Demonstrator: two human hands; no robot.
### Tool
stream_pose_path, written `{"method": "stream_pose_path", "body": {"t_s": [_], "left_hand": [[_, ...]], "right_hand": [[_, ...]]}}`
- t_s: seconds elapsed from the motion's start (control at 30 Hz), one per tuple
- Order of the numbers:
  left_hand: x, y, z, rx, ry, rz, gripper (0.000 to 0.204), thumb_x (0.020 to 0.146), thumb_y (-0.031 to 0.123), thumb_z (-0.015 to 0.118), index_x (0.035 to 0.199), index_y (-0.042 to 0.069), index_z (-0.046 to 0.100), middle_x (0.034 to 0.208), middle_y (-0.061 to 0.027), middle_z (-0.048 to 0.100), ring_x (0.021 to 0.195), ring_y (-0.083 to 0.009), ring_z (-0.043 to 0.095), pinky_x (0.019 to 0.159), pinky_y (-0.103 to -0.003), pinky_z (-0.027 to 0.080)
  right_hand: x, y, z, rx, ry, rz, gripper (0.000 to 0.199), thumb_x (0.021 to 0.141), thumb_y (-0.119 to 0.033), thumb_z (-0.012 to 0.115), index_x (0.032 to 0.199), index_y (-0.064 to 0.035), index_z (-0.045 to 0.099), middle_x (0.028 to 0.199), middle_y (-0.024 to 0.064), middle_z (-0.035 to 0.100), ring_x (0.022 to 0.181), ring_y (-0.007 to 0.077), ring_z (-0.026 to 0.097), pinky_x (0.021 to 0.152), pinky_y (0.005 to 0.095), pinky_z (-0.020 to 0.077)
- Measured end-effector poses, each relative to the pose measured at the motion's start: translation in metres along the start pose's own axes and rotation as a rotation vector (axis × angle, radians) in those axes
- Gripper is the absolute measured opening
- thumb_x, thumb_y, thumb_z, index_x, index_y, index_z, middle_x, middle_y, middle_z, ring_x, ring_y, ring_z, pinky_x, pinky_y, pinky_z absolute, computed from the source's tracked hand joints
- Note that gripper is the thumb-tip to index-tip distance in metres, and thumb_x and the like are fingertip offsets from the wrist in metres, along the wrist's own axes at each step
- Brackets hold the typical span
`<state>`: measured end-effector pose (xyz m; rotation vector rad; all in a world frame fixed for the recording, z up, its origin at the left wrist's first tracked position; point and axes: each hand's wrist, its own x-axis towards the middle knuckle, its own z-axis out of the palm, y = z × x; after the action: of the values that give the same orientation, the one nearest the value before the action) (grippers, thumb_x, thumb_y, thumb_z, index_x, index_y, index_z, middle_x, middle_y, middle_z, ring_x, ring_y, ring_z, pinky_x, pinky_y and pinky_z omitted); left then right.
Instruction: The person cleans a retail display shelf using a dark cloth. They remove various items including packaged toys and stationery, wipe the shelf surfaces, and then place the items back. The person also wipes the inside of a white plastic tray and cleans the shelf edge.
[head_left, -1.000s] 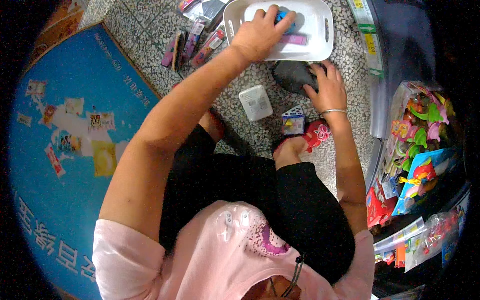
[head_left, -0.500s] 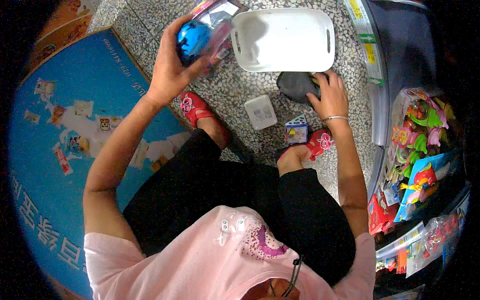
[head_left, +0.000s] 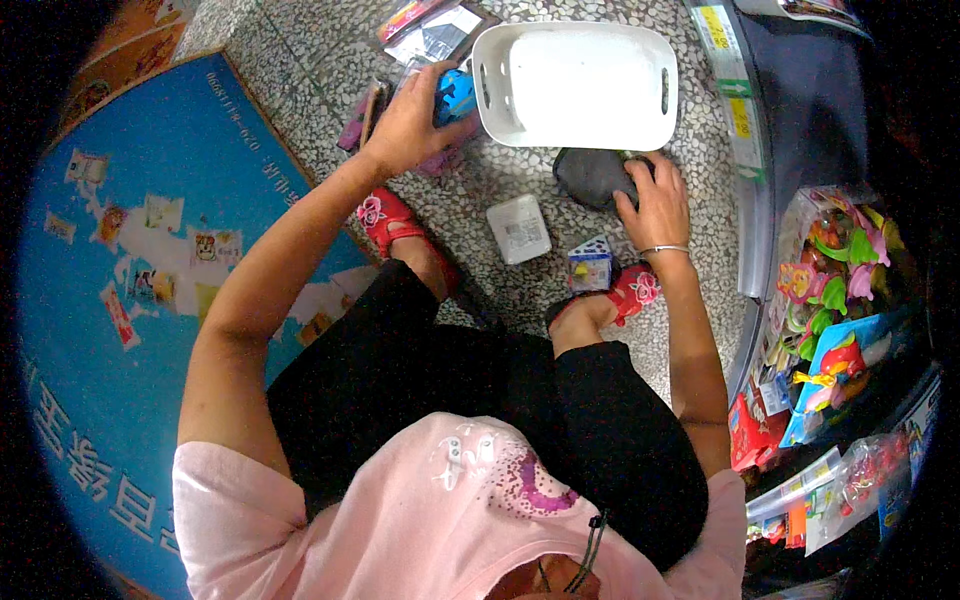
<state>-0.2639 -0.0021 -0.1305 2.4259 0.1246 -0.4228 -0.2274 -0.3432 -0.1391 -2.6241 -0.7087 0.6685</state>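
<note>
Terrazzo floor [head_left: 455, 215] bears a white plastic basket [head_left: 575, 85]. Just in front of the basket, the right hand [head_left: 660, 210] touches a dark grey pouch [head_left: 588, 180], fingers bent; whether gripping, I cannot tell. Just left of the basket, the left hand [head_left: 408, 125] has fingers clamped around a blue rounded object [head_left: 457, 97].

Two hands: left hand [head_left: 415, 125] at 11 o'clock, right hand [head_left: 655, 205] at 2. One blue item [head_left: 456, 97], 12 o'clock. One pouch [head_left: 592, 180], between 1 and 2. One white tub [head_left: 578, 85], 1 o'clock. One white box [head_left: 519, 229], 1 o'clock, near centre. One small packet [head_left: 590, 268], 2 o'clock. Two red shoes [head_left: 637, 290], 10 and 3. One bracelet [head_left: 665, 248], 2 o'clock. One blue board [head_left: 170, 385], 9 o'clock. Loose packs [head_left: 440, 35], 11 to 12: several, overlapping, exact count unclear.
</note>
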Motion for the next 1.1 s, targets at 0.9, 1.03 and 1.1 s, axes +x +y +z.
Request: {"method": "stream_pose_path", "body": {"t_s": [0.9,1.03,1.1], "left_hand": [[0.051,0.065,-0.041,-0.621,0.005,-0.012,0.029,0.078,0.004,0.062,0.103,0.003,0.049,0.113,-0.0092,0.054,0.113,-0.0210,0.050,0.095,-0.038,0.044],[0.039,0.094,-0.040,-0.476,-0.033,0.268,0.063,0.074,0.008,0.071,0.128,0.005,0.037,0.129,-0.0119,0.044,0.121,-0.0226,0.043,0.101,-0.039,0.040],[0.034,0.105,-0.038,-0.379,-0.111,0.134,0.077,0.071,0.013,0.076,0.134,0.004,0.033,0.129,-0.0147,0.044,0.120,-0.0250,0.044,0.101,-0.039,0.038]], "right_hand": [[0.003,0.018,-0.031,0.891,0.313,0.433,0.044,0.089,-0.031,0.060,0.121,-0.0033,0.051,0.113,0.0087,0.056,0.097,0.0186,0.052,0.088,0.0298,0.0403],[0.012,0.005,-0.029,1.019,0.190,0.551,0.060,0.088,-0.030,0.061,0.135,-0.0014,0.040,0.135,0.0136,0.045,0.119,0.0213,0.045,0.100,0.0311,0.0342],[0.018,0.017,-0.015,1.105,0.179,0.498,0.063,0.087,-0.028,0.063,0.137,-0.0005,0.038,0.136,0.0122,0.045,0.120,0.0194,0.045,0.100,0.0298,0.0341]]}}
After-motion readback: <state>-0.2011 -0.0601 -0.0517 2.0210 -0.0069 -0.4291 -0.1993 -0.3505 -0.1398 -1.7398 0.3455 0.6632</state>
